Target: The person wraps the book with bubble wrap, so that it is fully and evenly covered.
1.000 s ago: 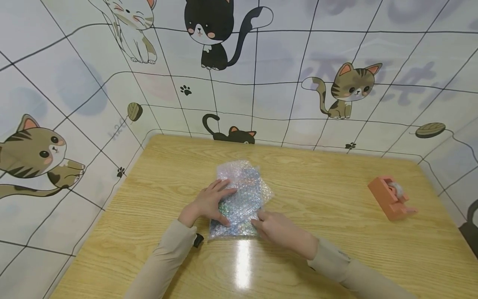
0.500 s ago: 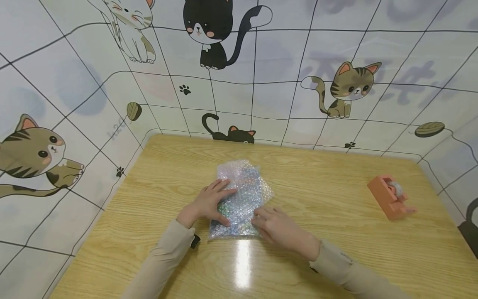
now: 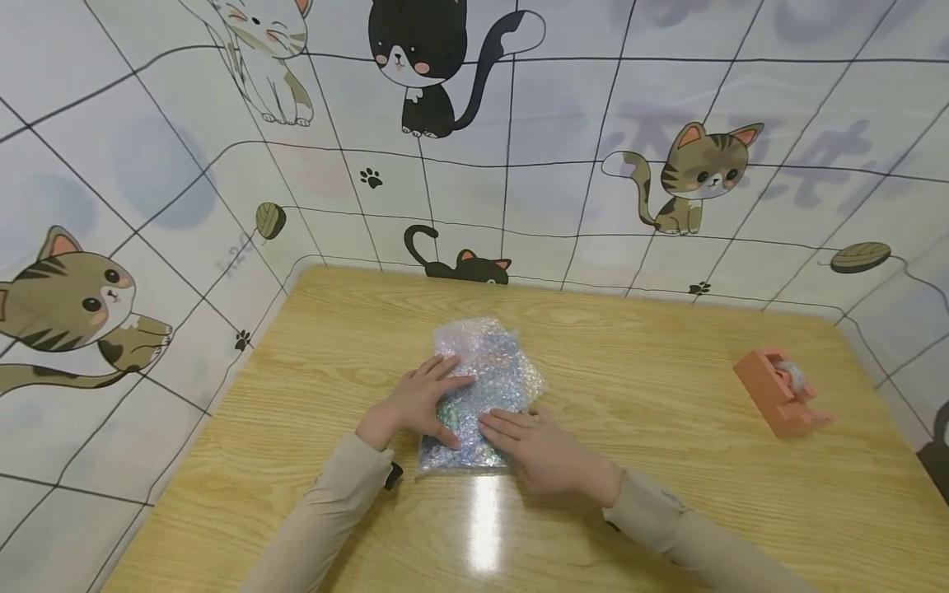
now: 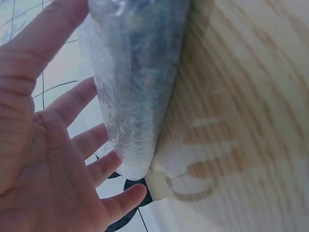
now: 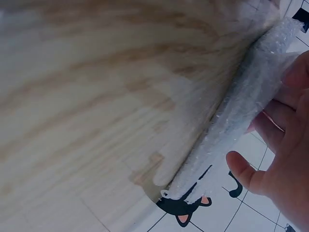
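A flat package in clear bubble wrap (image 3: 489, 379) lies on the table, with bluish and greenish colours showing through. What is inside cannot be made out. My left hand (image 3: 421, 402) rests on its left side, fingers spread and thumb toward the near edge. In the left wrist view the fingertips (image 4: 99, 133) of that hand touch the wrap's rounded side. My right hand (image 3: 552, 453) lies on the near right part of the package with its fingers straight and close together. The right wrist view shows the hand (image 5: 285, 145) beside the wrap's loose edge (image 5: 231, 121).
A pink tape dispenser (image 3: 782, 391) with a roll of tape stands at the right of the wooden table (image 3: 645, 354). A cloth printed with cats (image 3: 556, 198) rises behind the table and along its sides.
My right hand has gone from bent fingers at the package's right edge to straight fingers lying further left over it. The left hand and the package have stayed put.
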A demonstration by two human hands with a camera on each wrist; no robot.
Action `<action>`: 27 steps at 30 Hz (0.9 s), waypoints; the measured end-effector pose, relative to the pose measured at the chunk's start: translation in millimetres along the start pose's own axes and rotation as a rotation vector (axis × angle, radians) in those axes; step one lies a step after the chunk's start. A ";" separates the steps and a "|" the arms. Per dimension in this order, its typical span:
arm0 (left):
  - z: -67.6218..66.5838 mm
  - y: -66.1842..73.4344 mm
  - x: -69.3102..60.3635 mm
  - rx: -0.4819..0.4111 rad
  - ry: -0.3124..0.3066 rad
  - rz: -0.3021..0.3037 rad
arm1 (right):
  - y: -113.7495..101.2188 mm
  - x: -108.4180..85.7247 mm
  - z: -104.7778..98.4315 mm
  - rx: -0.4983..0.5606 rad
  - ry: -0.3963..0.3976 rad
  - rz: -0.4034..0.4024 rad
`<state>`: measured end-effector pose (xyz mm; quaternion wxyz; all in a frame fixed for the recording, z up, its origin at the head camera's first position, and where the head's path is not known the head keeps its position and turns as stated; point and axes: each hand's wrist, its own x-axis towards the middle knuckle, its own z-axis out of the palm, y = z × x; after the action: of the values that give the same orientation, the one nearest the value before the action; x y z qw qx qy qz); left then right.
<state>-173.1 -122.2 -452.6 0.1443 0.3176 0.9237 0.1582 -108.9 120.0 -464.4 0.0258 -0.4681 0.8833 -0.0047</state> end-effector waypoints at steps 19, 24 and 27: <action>1.5 -1.2 0.1 -0.007 0.006 0.005 | 3.3 2.7 -4.9 0.223 -0.041 0.026; 2.2 -1.4 0.6 0.002 0.004 0.006 | 3.5 2.1 -8.9 0.234 -0.045 0.019; 2.0 -0.9 1.2 0.004 0.006 0.010 | 2.1 0.7 -7.6 0.212 -0.050 0.030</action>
<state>-173.7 -121.7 -455.0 0.1402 0.3220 0.9229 0.1582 -111.3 120.5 -456.9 0.0971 -0.4494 0.8839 -0.0862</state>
